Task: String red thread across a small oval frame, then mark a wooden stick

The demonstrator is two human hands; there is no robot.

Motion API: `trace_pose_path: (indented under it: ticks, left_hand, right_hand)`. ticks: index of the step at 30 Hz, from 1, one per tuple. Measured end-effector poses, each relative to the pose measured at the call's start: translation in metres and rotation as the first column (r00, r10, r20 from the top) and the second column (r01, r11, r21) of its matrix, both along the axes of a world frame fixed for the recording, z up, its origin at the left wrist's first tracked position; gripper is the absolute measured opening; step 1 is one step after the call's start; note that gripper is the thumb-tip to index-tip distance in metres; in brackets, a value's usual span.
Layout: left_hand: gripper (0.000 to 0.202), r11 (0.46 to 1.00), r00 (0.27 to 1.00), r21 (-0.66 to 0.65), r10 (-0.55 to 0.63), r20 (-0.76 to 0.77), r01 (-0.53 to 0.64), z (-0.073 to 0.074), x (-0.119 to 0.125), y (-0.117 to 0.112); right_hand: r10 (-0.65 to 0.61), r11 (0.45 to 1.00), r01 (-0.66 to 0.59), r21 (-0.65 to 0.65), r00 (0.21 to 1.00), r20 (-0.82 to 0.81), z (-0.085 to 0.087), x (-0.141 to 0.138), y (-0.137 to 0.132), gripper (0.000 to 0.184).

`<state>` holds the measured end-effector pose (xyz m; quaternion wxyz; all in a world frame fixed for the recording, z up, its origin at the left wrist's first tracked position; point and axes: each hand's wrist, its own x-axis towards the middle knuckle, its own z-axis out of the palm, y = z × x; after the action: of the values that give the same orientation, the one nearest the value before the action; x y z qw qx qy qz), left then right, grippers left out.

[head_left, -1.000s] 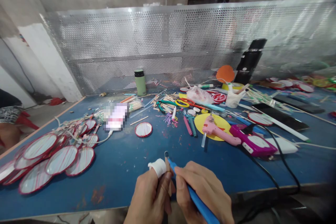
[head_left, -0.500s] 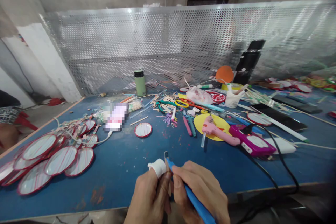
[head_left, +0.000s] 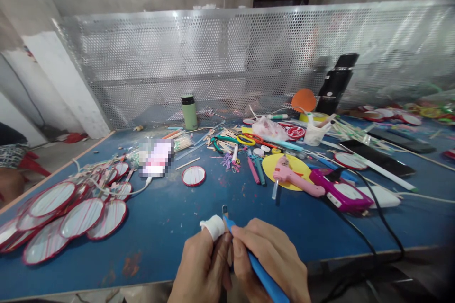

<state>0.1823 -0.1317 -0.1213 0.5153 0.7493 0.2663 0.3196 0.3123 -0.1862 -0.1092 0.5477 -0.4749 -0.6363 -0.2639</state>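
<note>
At the front edge of the table, my left hand (head_left: 201, 265) is closed on a thin wooden stick (head_left: 229, 252), its tip pointing away from me. A white wrap (head_left: 213, 227) covers one finger of this hand. Close against it, my right hand (head_left: 273, 258) pinches a long blue strip-like piece (head_left: 265, 277). The blue piece narrows toward its far end and meets the stick just below a small, dark-edged tip (head_left: 224, 209). My fingers hide most of the stick. Farther out lies a round red-rimmed disc (head_left: 194, 176), touched by neither hand.
Red-rimmed discs (head_left: 83, 218) pile up at left beside a charging phone (head_left: 157, 157). A pink glue gun (head_left: 296, 180) lies on a yellow disc (head_left: 270, 165), near a purple device (head_left: 341, 191) with black cables. A green bottle (head_left: 189, 113), scissors (head_left: 246, 139) and loose sticks stand or lie behind.
Both hands keep their hold, with the blue piece still against the stick. My right hand and the blue piece have shifted very slightly left.
</note>
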Motion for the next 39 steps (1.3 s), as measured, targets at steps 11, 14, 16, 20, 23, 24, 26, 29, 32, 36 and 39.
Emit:
trace_pose_path:
  ticks: [11,14,16,20,23,24,26,29,32,36,39]
  left_hand:
    - [0.028,1.0,1.0,-0.023,0.009,-0.006,-0.009,0.0,0.0,0.0]
    - [0.028,0.999,1.0,-0.032,0.014,0.005,-0.014,-0.002,0.001,0.001]
    - [0.026,0.999,1.0,-0.051,0.015,0.018,-0.014,-0.004,0.001,0.001]
    - [0.028,0.994,0.994,-0.081,0.083,0.067,-0.077,-0.009,0.004,-0.002]
    - [0.032,0.992,0.991,-0.077,0.111,0.08,-0.105,-0.011,0.005,-0.003]
    - [0.033,0.992,0.991,-0.07,0.106,0.078,-0.1,-0.011,0.006,-0.003]
    - [0.034,0.994,0.992,-0.057,0.095,0.082,-0.091,-0.01,0.006,-0.003]
    - [0.034,0.993,0.988,-0.059,0.105,0.109,-0.099,-0.006,0.006,-0.003]
    - [0.036,0.992,0.99,-0.075,0.105,0.098,-0.098,-0.002,0.006,-0.004]
    - [0.038,0.993,0.994,-0.089,0.078,0.074,-0.072,0.002,0.005,-0.003]
    - [0.038,0.993,0.995,-0.098,0.076,0.063,-0.069,0.001,0.004,-0.003]
  right_hand:
    - [-0.026,0.991,0.039,0.129,0.994,-0.106,-0.008,-0.002,0.008,0.011]
    - [-0.053,0.987,0.069,0.146,0.993,-0.106,-0.009,-0.004,0.007,0.011]
    - [-0.056,0.985,0.074,0.156,0.992,-0.117,-0.008,-0.004,0.008,0.012]
    - [-0.026,0.985,0.048,0.167,0.991,-0.134,-0.006,-0.006,0.011,0.014]
    - [-0.037,0.983,0.061,0.173,0.99,-0.139,-0.006,-0.008,0.013,0.014]
    - [-0.046,0.982,0.07,0.173,0.989,-0.141,-0.006,-0.008,0.013,0.014]
    - [-0.054,0.98,0.078,0.183,0.99,-0.13,-0.006,-0.008,0.013,0.013]
    - [-0.048,0.98,0.069,0.186,0.992,-0.113,-0.005,-0.007,0.012,0.013]
    - [-0.032,0.991,0.044,0.125,0.995,-0.094,-0.005,-0.005,0.011,0.014]
    - [-0.052,0.989,0.062,0.138,0.996,-0.078,-0.007,-0.004,0.01,0.013]
    - [-0.085,0.978,0.104,0.178,0.99,-0.115,-0.009,-0.004,0.012,0.013]
